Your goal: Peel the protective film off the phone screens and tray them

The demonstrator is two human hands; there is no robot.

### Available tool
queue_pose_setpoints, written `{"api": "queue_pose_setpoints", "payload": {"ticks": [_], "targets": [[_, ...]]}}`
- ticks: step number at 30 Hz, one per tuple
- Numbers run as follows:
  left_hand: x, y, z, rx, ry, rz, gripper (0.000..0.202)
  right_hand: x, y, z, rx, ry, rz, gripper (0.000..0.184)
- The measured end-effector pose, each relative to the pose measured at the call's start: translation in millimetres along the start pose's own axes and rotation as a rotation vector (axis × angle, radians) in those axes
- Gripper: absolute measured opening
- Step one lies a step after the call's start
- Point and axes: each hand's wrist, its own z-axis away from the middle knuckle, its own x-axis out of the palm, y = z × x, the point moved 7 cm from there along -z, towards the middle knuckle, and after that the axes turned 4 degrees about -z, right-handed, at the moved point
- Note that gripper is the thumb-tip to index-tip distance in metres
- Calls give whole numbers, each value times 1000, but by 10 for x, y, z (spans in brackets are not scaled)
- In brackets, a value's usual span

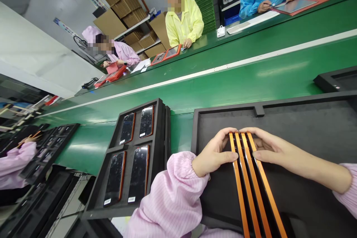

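Note:
My left hand (216, 154) and my right hand (269, 147) hold several orange-edged phones (245, 171) between them over a large black tray (301, 119). Set on edge, the phones lie side by side with narrow dark gaps showing between their orange sides. My left fingers and thumb close round the far end of the leftmost one. On the other side, my right thumb and fingers press the rightmost one. The near ends of the phones run out of the bottom of the view.
Left of my arm, a stack of black trays (160, 130) carries several phones (138, 173) with dark screens and white labels. A green bench (212, 93) crosses behind. Three people sit or stand beyond it, handling flat devices and red covers (116, 73). Another person's sleeve (18, 163) is far left.

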Motion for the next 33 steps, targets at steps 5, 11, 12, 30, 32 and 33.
{"api": "queue_pose_setpoints", "payload": {"ticks": [5, 11, 12, 30, 32, 33], "targets": [[5, 13, 5, -24, 22, 25, 53, -7, -20, 5, -8, 5, 11, 70], [10, 40, -43, -34, 151, -69, 41, -88, 2, -43, -9, 182, 102, 46], [11, 40, -55, -38, 167, -96, 39, -94, 2, -52, -12, 207, 123, 43], [34, 20, 4, 2, -1, -166, 64, 12, -2, -11, 8, -12, 80, 72], [30, 10, 18, 5, -64, -138, 68, 35, -20, 10, 13, -89, 54, 79], [24, 7, 23, 8, -79, -137, 68, 32, -27, 19, 13, -100, 52, 80]]}}
